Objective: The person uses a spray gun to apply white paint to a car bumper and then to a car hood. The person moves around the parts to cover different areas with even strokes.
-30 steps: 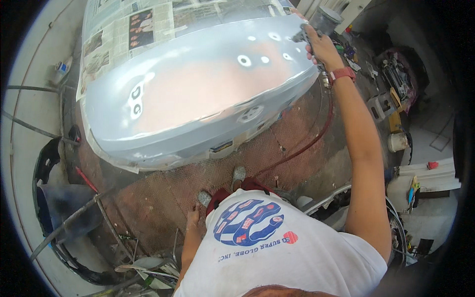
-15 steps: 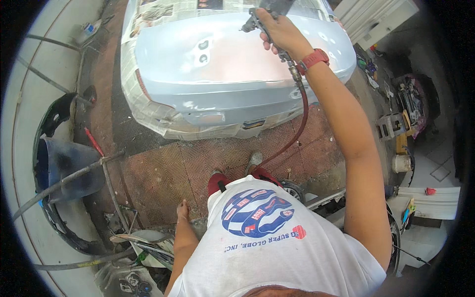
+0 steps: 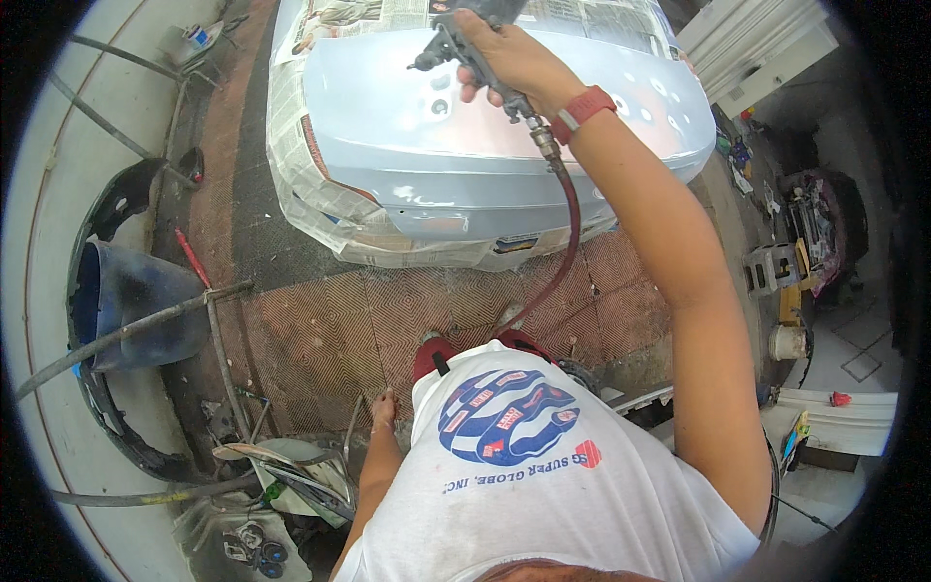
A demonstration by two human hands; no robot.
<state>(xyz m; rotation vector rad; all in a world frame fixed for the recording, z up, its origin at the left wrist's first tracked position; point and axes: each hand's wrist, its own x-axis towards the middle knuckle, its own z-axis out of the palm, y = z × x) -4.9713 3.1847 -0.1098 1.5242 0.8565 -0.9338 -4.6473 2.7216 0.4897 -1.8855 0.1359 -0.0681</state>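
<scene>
My right hand (image 3: 499, 68) grips a dark spray gun (image 3: 442, 50) with a dark cup on top and a red hose (image 3: 567, 228) running down from its fitting. The gun is held over a car panel (image 3: 378, 116) coated pale blue-grey, with pinkish patches and several small spots. Newspaper (image 3: 310, 228) masks the surfaces around the panel. My left hand (image 3: 383, 409) hangs low beside my white shirt, holding nothing visible, its fingers loosely apart.
Metal tubes (image 3: 126, 330), a dark bumper (image 3: 102, 398) and a blue drum (image 3: 136, 301) stand left. A white bucket (image 3: 787, 341), a grey block (image 3: 766, 269) and assorted parts lie right. Patterned floor tiles (image 3: 320, 339) lie underfoot.
My right hand has swept the spray gun leftward from the panel's right end to above its middle. My view has shifted, so the panel sits higher in the picture.
</scene>
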